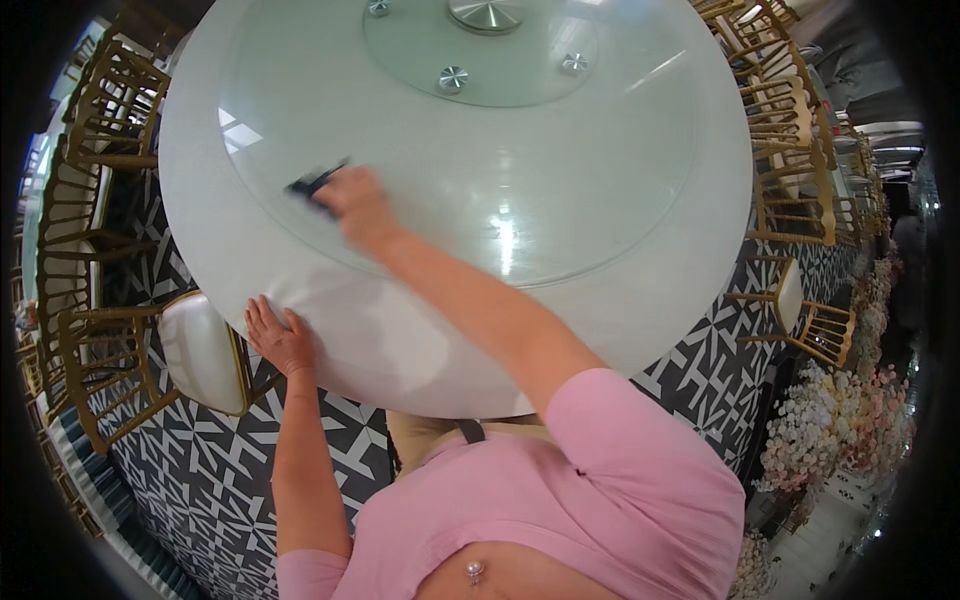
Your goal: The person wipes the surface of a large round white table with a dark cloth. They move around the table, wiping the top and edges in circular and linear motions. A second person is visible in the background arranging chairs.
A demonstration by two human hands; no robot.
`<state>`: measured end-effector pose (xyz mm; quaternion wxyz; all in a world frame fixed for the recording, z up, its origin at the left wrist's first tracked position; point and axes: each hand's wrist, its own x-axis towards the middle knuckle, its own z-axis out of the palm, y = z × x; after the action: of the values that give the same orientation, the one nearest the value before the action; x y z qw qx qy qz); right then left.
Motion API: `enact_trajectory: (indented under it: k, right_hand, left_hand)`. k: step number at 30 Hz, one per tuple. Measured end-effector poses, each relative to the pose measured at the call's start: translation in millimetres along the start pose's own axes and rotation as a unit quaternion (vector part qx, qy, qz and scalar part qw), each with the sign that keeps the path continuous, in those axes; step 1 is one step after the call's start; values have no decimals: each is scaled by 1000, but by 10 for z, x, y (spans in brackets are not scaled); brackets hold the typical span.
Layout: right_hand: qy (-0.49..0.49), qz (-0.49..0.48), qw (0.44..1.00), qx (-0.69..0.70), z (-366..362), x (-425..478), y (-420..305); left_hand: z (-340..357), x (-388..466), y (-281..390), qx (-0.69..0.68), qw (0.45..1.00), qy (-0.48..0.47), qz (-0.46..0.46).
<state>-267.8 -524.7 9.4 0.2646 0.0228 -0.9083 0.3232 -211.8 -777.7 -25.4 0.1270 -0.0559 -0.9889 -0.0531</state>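
A round glass turntable [450, 180] lies over the pale cloth-like top of a large round table [405, 345]. My right hand [360, 202] reaches across to the turntable's left part, closed on a dark object [319, 184]; motion blur hides what kind it is. My left hand [279, 334] rests palm down near the table's left front edge, fingers a little apart, holding nothing. A smaller glass disc [517, 82] with shiny round metal fittings [453, 79] shows at the far side, along with a larger metal hub [486, 13].
A gold chair with a white seat [202, 352] stands close by the table's left edge. More gold chairs [780, 112] line both sides. White and pink flowers [832, 427] stand at the right, above a black and white patterned floor [217, 465].
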Motion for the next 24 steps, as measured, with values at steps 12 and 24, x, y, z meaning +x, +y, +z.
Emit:
enact_trajectory:
  k: [12,24]
  right_hand:
    - [116,230,910,-324,-2608,-979,2146]
    - [99,490,750,-433,-3636,-3257,2031]
  left_hand:
    - [-94,14,109,-27,1000,3,-9]
    - [4,42,44,-27,1000,-2,0]
